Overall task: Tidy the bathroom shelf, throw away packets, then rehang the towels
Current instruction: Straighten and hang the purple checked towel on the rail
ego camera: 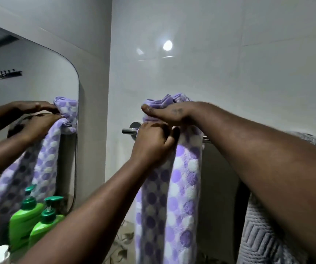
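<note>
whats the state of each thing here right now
purple towel, draped over the rail, top bunched
rail, mounted, left end bare
grey towel, hanging at right
green bottle, upright, pump on
left hand, gripping the purple towel at the rail
right hand, on the bunched top, grip hidden
</note>
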Demonstrator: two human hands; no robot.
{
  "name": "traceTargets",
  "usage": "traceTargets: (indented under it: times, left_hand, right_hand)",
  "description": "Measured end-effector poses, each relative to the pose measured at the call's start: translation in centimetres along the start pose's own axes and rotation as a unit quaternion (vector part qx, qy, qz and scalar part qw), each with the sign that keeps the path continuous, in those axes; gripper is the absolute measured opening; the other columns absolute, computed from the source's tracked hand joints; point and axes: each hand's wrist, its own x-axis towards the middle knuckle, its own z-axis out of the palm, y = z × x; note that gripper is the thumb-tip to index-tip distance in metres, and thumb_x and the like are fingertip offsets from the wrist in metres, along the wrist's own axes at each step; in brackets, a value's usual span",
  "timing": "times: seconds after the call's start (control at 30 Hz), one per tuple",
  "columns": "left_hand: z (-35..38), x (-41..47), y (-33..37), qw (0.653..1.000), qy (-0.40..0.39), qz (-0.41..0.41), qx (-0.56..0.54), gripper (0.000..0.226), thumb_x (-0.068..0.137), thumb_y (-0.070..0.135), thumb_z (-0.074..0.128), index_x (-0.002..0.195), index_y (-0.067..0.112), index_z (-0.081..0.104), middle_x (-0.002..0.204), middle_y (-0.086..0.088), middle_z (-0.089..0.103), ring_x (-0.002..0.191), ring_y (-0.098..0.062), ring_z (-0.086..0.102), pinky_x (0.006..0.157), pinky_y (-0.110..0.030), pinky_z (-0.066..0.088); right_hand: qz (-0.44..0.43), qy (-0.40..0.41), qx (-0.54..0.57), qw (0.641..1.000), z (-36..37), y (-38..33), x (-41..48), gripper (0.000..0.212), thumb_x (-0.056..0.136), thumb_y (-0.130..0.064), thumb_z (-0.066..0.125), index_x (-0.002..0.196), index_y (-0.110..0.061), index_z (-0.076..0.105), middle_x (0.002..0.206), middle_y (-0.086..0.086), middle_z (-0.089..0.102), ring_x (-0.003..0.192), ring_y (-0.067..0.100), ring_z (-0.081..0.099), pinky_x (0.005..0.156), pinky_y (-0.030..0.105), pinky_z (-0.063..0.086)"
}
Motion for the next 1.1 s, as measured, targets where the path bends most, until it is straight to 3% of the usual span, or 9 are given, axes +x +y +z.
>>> traceTargets:
  times: [0.13, 0.23, 0.3, 0.4, 0.53, 0.63, 0.77, 0.97, 1.1]
  left_hand:
    - [0.5, -5.0, -0.6, 0.968, 0.144, -0.149, -0.143, 0.039, 0.088, 0.041, 0.070, 0.121, 0.021, 0.061, 0.118, 0.002, 0.065, 0.110, -0.016, 0.062, 0.090, -0.026, 0.047]
    - [0.6, -6.3, -1.6, 0.859, 0.083, -0.349, -0.365, 0.067, 0.074, 0.065, 0.073, 0.124, 0.028, 0.047, 0.119, 0.007, 0.067, 0.103, -0.008, 0.070, 0.087, -0.030, 0.056]
    - [0.5, -6.0, -2.7, 0.790, 0.014, -0.356, -0.499, 0.065, 0.080, 0.055, 0.074, 0.133, 0.023, 0.052, 0.124, -0.004, 0.073, 0.109, -0.019, 0.073, 0.094, -0.045, 0.060]
    - [0.0, -5.6, -3.8, 0.779, -0.059, -0.264, -0.565, 0.044, 0.091, 0.045, 0.071, 0.133, 0.036, 0.061, 0.129, -0.003, 0.073, 0.118, -0.025, 0.070, 0.087, -0.036, 0.061]
    - [1.1, -7.2, -5.1, 0.747, -0.188, -0.250, -0.586, 0.075, 0.087, 0.046, 0.078, 0.151, 0.026, 0.045, 0.145, -0.009, 0.062, 0.132, -0.029, 0.061, 0.101, -0.040, 0.055]
    - [2.5, -10.0, -6.1, 0.762, -0.252, -0.230, -0.550, 0.063, 0.094, 0.022, 0.073, 0.151, 0.019, 0.046, 0.148, -0.011, 0.059, 0.135, -0.031, 0.058, 0.105, -0.042, 0.052]
    - [2.7, -13.0, -7.7, 0.753, -0.249, -0.274, -0.543, 0.061, 0.084, 0.025, 0.082, 0.140, 0.019, 0.059, 0.140, -0.014, 0.065, 0.129, -0.036, 0.062, 0.101, -0.040, 0.055]
    - [2.7, -14.9, -10.1, 0.786, -0.210, -0.323, -0.484, 0.060, 0.071, 0.028, 0.086, 0.127, 0.019, 0.067, 0.126, -0.010, 0.074, 0.115, -0.032, 0.071, 0.093, -0.038, 0.059]
    - [3.1, -16.2, -10.4, 0.791, -0.175, -0.357, -0.466, 0.049, 0.068, 0.028, 0.080, 0.115, 0.024, 0.071, 0.115, -0.010, 0.078, 0.100, -0.026, 0.075, 0.083, -0.036, 0.062]
  right_hand:
    - [0.099, -0.218, 0.182, 0.954, 0.7, 2.2, 0.7, 0.077, 0.078, -0.094, 0.032, 0.111, -0.039, 0.076, 0.126, 0.004, 0.074, 0.115, 0.024, 0.071, 0.098, 0.044, 0.055]
    - [0.073, -0.324, 0.261, 0.906, 0.8, 3.8, 2.3, 0.068, 0.082, -0.088, 0.043, 0.106, -0.036, 0.080, 0.122, 0.002, 0.076, 0.113, 0.023, 0.073, 0.087, 0.038, 0.060]
    - [0.069, -0.352, 0.295, 0.886, 1.0, 4.3, 2.8, 0.063, 0.081, -0.083, 0.055, 0.113, -0.033, 0.078, 0.129, 0.002, 0.073, 0.120, 0.022, 0.069, 0.093, 0.039, 0.058]
    - [0.069, -0.362, 0.309, 0.877, 1.1, 5.1, 3.0, 0.059, 0.079, -0.076, 0.067, 0.116, -0.030, 0.077, 0.134, 0.001, 0.070, 0.123, 0.019, 0.067, 0.096, 0.039, 0.057]
    - [0.091, -0.298, 0.321, 0.895, 1.3, 5.3, 2.3, 0.054, 0.078, -0.065, 0.074, 0.107, -0.020, 0.080, 0.119, -0.004, 0.076, 0.105, 0.013, 0.074, 0.091, 0.034, 0.057]
    - [0.100, -0.214, 0.285, 0.929, 1.4, 4.5, 1.3, 0.056, 0.075, -0.066, 0.078, 0.106, -0.019, 0.078, 0.118, -0.002, 0.075, 0.104, 0.016, 0.073, 0.102, 0.037, 0.053]
    - [0.008, -0.004, 0.022, 1.000, 1.5, 3.3, 0.6, 0.070, 0.063, -0.086, 0.069, 0.093, -0.023, 0.072, 0.092, -0.007, 0.075, 0.083, 0.014, 0.070, 0.072, 0.030, 0.050]
    - [-0.002, 0.129, -0.119, 0.984, 3.4, 4.2, -3.1, 0.092, 0.036, -0.102, 0.058, 0.110, -0.047, 0.052, 0.097, -0.018, 0.067, 0.090, 0.016, 0.061, 0.071, 0.034, 0.043]
    - [0.019, 0.225, -0.187, 0.956, 5.2, 5.8, -5.4, 0.101, 0.043, -0.102, 0.053, 0.125, -0.043, 0.047, 0.117, -0.006, 0.064, 0.104, 0.026, 0.064, 0.075, 0.037, 0.043]
